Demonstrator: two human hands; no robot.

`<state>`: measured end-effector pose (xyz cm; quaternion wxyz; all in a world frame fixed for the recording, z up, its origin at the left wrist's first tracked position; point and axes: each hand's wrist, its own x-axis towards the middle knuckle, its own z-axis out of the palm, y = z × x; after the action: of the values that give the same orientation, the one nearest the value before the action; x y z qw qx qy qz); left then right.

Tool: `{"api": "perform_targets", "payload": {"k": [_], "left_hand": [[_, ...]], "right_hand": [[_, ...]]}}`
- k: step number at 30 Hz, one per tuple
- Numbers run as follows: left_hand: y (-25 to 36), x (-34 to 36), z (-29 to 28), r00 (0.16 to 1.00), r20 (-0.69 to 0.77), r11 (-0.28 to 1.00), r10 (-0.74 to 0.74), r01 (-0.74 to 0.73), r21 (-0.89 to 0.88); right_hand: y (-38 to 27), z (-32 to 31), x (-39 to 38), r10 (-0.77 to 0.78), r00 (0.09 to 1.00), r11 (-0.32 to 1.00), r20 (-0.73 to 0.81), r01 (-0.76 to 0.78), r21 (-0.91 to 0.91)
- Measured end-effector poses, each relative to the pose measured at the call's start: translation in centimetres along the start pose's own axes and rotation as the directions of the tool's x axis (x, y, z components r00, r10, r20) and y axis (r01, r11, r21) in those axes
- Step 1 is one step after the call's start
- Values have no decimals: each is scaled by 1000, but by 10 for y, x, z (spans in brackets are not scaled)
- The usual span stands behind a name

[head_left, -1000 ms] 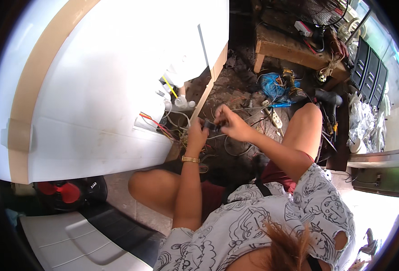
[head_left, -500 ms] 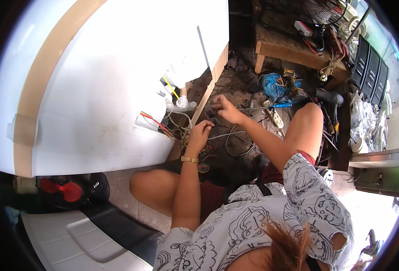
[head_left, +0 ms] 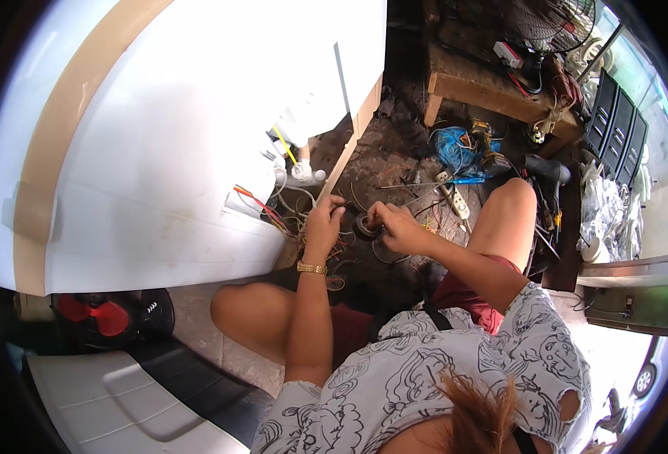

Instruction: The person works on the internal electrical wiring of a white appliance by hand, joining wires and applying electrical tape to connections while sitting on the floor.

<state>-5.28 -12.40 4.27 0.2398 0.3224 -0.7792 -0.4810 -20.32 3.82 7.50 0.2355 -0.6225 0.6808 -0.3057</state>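
Observation:
My left hand [head_left: 325, 227] is closed, its fingertips pinched on something small and dark that I cannot make out, beside the loose wires [head_left: 292, 223] at the opening of a white appliance [head_left: 160, 166]. To its right, my right hand [head_left: 398, 231] grips a dark ring, apparently a roll of tape [head_left: 365, 224], with bent fingers. Thin coloured wires lie tangled on the dark floor beneath both hands. Beyond my right hand are a screwdriver with a blue handle [head_left: 466, 181] and a white power strip [head_left: 457, 200].
A drill [head_left: 489, 155] and blue bundle [head_left: 455, 147] lie below a wooden bench [head_left: 481, 88] holding a fan [head_left: 546, 23]. Black tool cases [head_left: 615, 125] and plastic bags [head_left: 606, 204] line the right. A red-bladed fan [head_left: 113, 318] sits at left, near a grey panel [head_left: 99, 401].
My right hand has come down toward me with the dark ring, from above my left hand to beside it. My left hand has shifted slightly up and left.

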Motion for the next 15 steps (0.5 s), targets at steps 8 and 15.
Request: {"api": "perform_targets", "payload": {"k": [8, 15], "left_hand": [[-8, -7, 10, 985, 162, 982, -51, 79, -174], [-23, -14, -5, 977, -20, 971, 212, -209, 114]], "right_hand": [[87, 36, 74, 105, 985, 855, -135, -20, 518], [-2, -15, 87, 78, 994, 364, 71, -95, 927]]}}
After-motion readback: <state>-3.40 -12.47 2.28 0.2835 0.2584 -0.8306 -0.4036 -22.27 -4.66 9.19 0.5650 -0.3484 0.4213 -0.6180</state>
